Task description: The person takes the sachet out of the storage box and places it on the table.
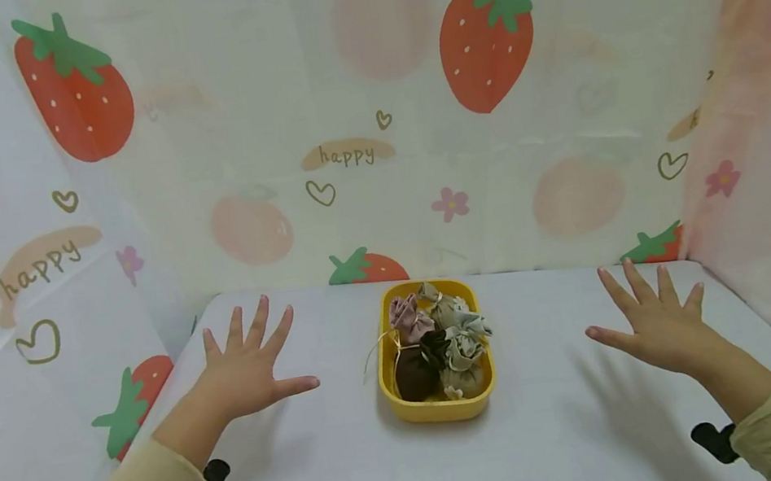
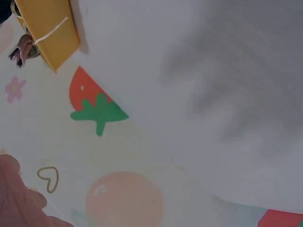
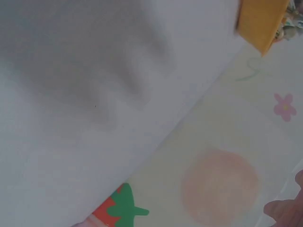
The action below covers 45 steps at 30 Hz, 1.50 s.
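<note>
A yellow tray [image 1: 442,411] stands on the white table, filled with several small drawstring pouches. Among them are a dark brown pouch [image 1: 415,374] at the front left, a pink one [image 1: 409,319] at the back left and a pale grey-green one [image 1: 466,343] at the right. My left hand [image 1: 246,368] hovers left of the tray, its fingers spread and holding nothing. On the other side, my right hand [image 1: 660,323] is likewise spread wide above the table. In both wrist views the tray's side [image 2: 52,35] shows near an upper corner.
The white tabletop [image 1: 533,450] carries the shadows of both hands. Behind and on both sides hangs a cloth [image 1: 333,75] printed with strawberries, hearts and flowers. A thin light cord hangs over the tray's left rim.
</note>
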Tool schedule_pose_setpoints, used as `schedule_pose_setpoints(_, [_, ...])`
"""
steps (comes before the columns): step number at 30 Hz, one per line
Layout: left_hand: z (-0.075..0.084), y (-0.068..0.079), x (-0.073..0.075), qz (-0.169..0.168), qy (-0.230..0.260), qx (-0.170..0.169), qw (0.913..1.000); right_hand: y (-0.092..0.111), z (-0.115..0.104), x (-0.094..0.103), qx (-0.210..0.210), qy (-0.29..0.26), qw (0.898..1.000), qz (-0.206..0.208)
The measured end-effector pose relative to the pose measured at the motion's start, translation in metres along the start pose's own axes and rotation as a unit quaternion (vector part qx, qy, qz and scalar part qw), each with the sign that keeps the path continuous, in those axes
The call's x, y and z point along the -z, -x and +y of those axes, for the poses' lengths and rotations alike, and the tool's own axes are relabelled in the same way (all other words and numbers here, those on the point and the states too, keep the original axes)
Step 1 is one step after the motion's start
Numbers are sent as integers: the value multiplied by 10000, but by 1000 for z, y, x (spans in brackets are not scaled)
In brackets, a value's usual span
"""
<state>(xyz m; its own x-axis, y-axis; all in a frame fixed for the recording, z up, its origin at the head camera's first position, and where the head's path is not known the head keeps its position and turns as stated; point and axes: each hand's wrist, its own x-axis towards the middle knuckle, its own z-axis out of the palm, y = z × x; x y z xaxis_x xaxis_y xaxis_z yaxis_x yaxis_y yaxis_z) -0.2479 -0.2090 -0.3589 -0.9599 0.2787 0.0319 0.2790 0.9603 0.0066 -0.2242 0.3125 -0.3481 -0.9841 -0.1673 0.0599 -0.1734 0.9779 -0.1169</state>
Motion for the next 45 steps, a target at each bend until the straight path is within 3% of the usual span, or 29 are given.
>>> schedule_pose_setpoints(11, [28,-13,-6,-19,-19,-269,9996,-1,0,0,37,-2,10000,1])
schedule_pose_setpoints(35, [81,-39,-26,-235,55,-506,9984,-3,-4,-5,83,-40,10000,20])
schedule_pose_setpoints(45, [103,-49,-47,-372,284,-560,9973,-5,-7,-12,132,-90,9999,7])
